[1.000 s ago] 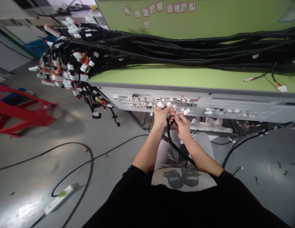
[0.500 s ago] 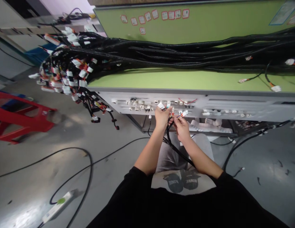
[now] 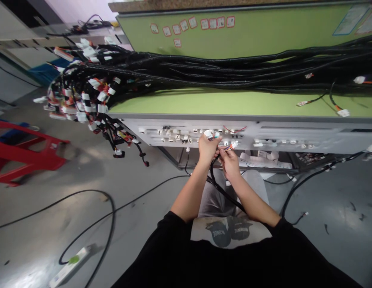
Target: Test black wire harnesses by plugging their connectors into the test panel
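My left hand (image 3: 207, 149) holds a small white connector (image 3: 207, 134) up against the grey socket panel (image 3: 263, 134) on the front of the green bench. Beside it, my right hand (image 3: 230, 162) pinches another white connector (image 3: 234, 144) with red and orange wires. A black cable (image 3: 221, 189) runs from both hands down over my lap. The two hands almost touch each other just below the row of white sockets (image 3: 176, 133).
A thick bundle of black wire harnesses (image 3: 233, 70) lies along the green bench top (image 3: 221, 102), its many white connectors (image 3: 84, 98) hanging off the left end. A red frame (image 3: 26, 150) stands on the floor at left. Black cords and a power strip (image 3: 68, 268) lie on the grey floor.
Both hands have shifted slightly right along the panel, and my left hand's connector sits a little higher against the sockets. The view has tipped up slightly.
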`<state>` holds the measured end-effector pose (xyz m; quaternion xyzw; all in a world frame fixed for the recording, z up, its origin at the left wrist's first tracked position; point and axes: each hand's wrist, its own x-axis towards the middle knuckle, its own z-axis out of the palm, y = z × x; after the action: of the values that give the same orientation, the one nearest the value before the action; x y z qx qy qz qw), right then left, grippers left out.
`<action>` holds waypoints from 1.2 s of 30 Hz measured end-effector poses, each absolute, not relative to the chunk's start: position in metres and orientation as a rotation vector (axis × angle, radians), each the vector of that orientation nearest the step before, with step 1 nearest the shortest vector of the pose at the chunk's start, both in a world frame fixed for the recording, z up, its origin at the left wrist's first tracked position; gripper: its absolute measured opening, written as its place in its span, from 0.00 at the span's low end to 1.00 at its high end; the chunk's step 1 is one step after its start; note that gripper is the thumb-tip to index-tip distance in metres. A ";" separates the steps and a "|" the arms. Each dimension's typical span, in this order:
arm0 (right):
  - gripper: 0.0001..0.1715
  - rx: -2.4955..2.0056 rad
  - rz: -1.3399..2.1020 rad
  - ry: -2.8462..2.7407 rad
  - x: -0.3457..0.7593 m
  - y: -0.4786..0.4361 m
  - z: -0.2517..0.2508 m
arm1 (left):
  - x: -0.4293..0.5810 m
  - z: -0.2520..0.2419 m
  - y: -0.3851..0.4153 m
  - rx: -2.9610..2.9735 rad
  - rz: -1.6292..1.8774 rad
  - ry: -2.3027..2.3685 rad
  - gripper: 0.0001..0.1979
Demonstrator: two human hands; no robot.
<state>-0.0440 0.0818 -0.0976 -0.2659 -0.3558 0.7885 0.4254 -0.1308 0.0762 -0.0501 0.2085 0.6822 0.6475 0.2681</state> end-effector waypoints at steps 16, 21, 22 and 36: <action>0.17 -0.565 1.967 -0.836 -0.037 0.089 -0.097 | -0.120 -0.040 0.092 0.776 1.657 2.216 0.11; 0.18 -0.560 1.967 -0.874 -0.032 0.090 -0.097 | -0.121 -0.043 0.100 0.791 1.594 2.377 0.13; 0.18 -0.567 1.975 -0.887 -0.031 0.090 -0.096 | -0.121 -0.044 0.101 0.801 1.602 2.388 0.13; 0.21 -0.657 1.978 -0.827 -0.031 0.094 -0.086 | -0.122 -0.051 0.067 0.397 2.100 1.207 0.06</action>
<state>-0.0305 0.0944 -0.0858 -0.2639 -0.3321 0.7945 0.4345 -0.1222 0.0671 -0.0515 0.1522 0.4630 0.8055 0.3370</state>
